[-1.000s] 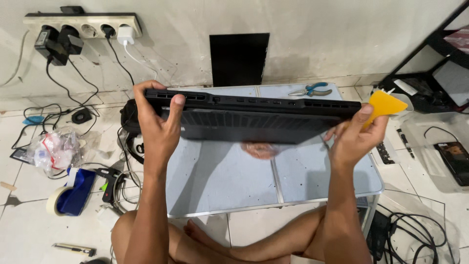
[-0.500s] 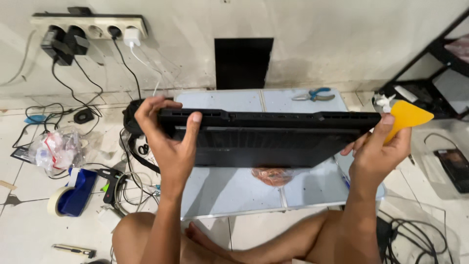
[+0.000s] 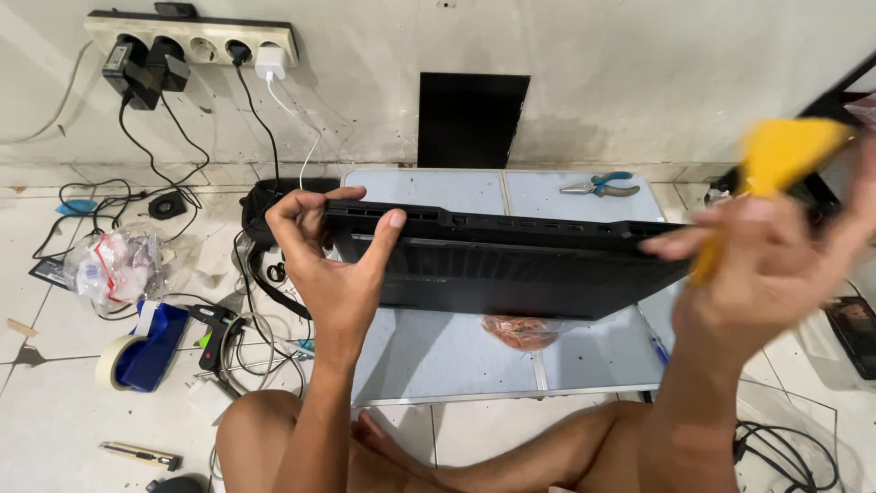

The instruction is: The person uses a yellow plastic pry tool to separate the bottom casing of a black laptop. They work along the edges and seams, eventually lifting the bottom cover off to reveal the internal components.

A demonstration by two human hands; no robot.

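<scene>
Laptop (image 3: 511,265) long axis L-R, left hand (image 3: 328,251) grips.

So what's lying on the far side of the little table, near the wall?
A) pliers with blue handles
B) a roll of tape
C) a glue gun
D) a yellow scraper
A: the pliers with blue handles lie on the low table near the wall, beyond the black device that the left hand grips.
</scene>
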